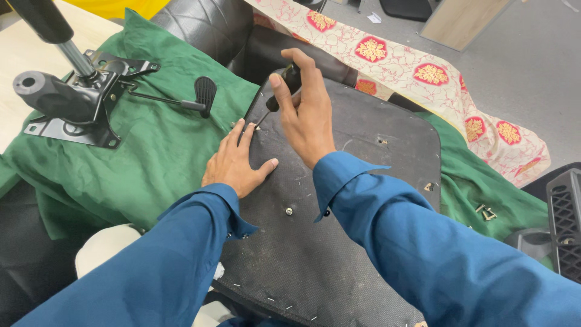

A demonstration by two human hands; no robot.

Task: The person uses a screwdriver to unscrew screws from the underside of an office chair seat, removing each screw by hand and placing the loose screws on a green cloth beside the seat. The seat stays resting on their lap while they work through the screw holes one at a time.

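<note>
Green cloth (151, 151) borders seat base (363, 181); right hand (305, 115) grips screwdriver (284, 85).

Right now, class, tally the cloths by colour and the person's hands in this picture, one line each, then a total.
Green cloth: 1
Cream cloth with red and gold medallions: 1
Bare hands, left hand flat on the black fabric chair seat underside, right hand holding a black-handled screwdriver: 2
Total: 4

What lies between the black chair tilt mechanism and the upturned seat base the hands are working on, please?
In the head view, only green cloth lies between the mechanism and seat base; the mechanism's paddle-tipped lever reaches across it.
</note>
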